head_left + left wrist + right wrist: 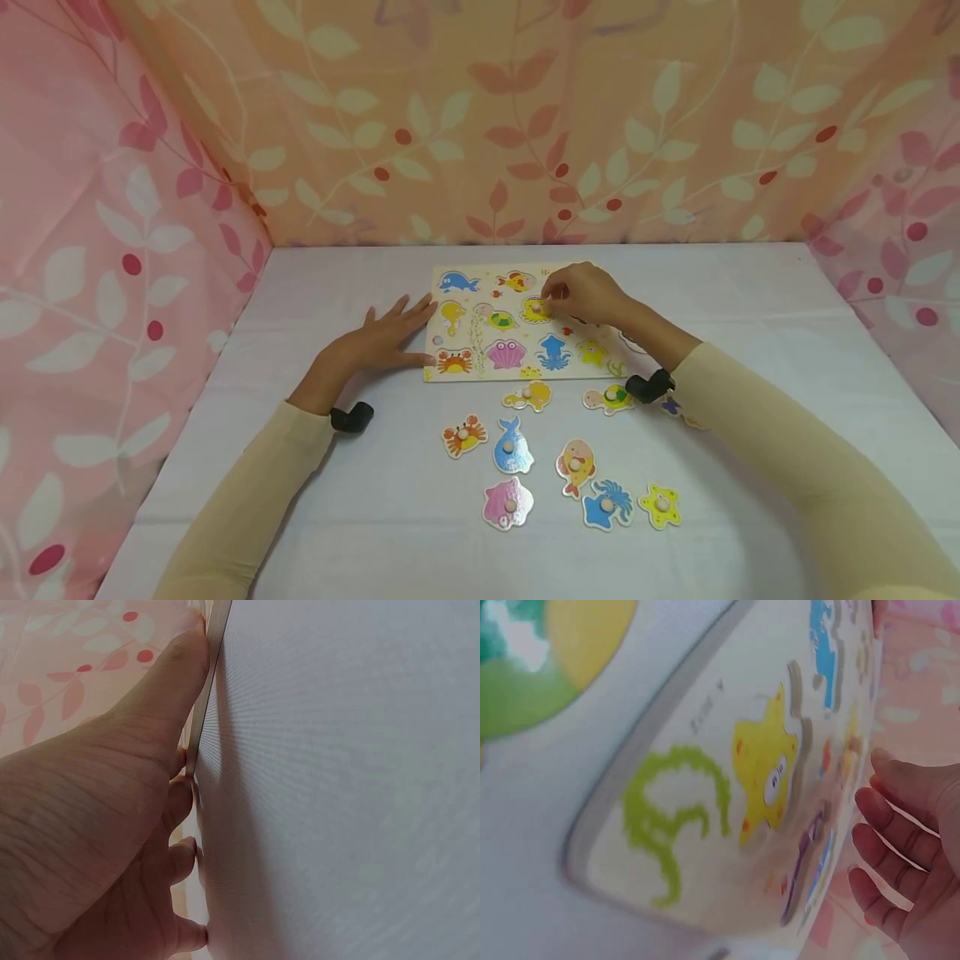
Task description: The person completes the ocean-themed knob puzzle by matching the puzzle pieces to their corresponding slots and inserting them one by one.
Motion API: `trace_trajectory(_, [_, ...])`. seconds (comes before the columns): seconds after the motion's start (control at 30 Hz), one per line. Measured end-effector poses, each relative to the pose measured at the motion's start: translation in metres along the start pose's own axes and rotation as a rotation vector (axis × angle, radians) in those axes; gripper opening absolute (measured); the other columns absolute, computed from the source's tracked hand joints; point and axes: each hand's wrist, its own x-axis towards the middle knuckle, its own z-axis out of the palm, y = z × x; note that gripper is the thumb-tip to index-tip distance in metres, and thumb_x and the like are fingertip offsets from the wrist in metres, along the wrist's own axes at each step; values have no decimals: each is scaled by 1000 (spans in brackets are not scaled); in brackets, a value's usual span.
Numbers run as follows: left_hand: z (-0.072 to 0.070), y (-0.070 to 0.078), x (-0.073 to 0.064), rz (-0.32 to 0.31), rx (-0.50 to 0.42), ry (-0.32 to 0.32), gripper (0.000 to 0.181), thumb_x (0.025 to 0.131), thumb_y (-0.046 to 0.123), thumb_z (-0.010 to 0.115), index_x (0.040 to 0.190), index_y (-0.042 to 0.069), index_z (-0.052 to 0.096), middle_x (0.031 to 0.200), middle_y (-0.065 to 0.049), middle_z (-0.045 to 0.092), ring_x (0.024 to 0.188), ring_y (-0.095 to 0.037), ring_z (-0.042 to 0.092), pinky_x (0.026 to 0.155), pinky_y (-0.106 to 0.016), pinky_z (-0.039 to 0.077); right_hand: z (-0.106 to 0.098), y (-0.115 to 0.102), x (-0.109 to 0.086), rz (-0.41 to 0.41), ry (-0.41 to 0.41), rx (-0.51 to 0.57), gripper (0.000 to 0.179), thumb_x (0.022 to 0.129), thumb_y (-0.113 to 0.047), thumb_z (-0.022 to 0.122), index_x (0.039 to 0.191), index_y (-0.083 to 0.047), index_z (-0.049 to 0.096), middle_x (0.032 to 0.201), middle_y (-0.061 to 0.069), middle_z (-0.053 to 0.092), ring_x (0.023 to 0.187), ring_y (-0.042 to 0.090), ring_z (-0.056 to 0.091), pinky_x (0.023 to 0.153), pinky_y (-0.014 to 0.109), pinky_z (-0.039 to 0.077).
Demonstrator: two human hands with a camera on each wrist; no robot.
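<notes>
A wooden puzzle board (465, 375) with printed sea animals lies flat at the middle of the table. My left hand (381, 337) rests at its left edge, fingers spread and thumb near the crab picture; the left wrist view shows the fingertips along the edge. My right hand (588, 293) is over the upper right part, thumb and index fingertips beside a yellow spiky-edged piece (531, 317) with a knob. That piece lies at its yellow picture on the board; whether it is fully seated I cannot tell. In the right wrist view the fingers (900, 844) are loosely bent.
Several knobbed pieces lie in front of the board: seahorse (537, 397), turtle (596, 401), crab (452, 442), whale (514, 461), fish (578, 451), pink shell (495, 505), squid (596, 510), starfish (662, 518). Another piece (671, 408) is partly hidden by the right arm. Patterned cloth walls surround the table.
</notes>
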Motion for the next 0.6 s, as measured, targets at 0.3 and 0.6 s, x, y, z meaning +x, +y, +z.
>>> trace_trajectory(0.3, [-1,-4,-1,-8,13,-1,105,87,67,66,165,27,7,171,4,-2,156,-35,-8,114,-72,-8,-23,18,-29,26,88,19,25,89,-20,80,110,-7,77,92,3,72,86,24,56,77,38,46])
trace_trajectory(0.6, [1,-5,-3,-11,-13,3,103,88,65,66,165,27,8,171,5,-2,156,-35,-9,114,-72,-9,-29,38,-64,70,123,8,23,91,-20,78,111,-7,77,91,4,70,88,23,57,75,36,48])
